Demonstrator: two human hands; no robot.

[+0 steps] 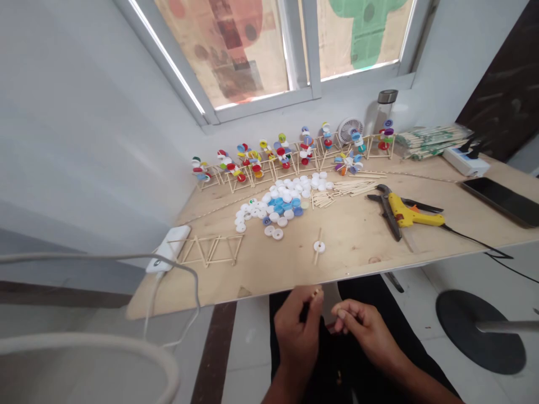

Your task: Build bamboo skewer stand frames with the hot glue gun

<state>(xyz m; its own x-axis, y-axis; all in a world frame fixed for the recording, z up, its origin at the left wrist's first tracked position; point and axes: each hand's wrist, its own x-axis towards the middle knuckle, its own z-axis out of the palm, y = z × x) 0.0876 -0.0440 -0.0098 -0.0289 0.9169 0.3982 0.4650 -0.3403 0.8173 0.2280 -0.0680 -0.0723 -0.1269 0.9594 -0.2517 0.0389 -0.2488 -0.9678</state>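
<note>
Just below the table's front edge, my left hand is closed in a pinch around what looks like a short piece of wooden stick, of which only the pale end shows. Beside it, apart from it, my right hand has its thumb and fingers pressed together; anything between them is too small to make out. On the table ahead lies a white bottle cap with a thin wooden stick across it. Farther back spreads a heap of white and blue caps, next to loose wooden sticks.
A yellow glue gun and pliers lie to the right, near a phone. Stick frames with coloured caps line the back. At left, a bare stick frame touches a power strip with a cable.
</note>
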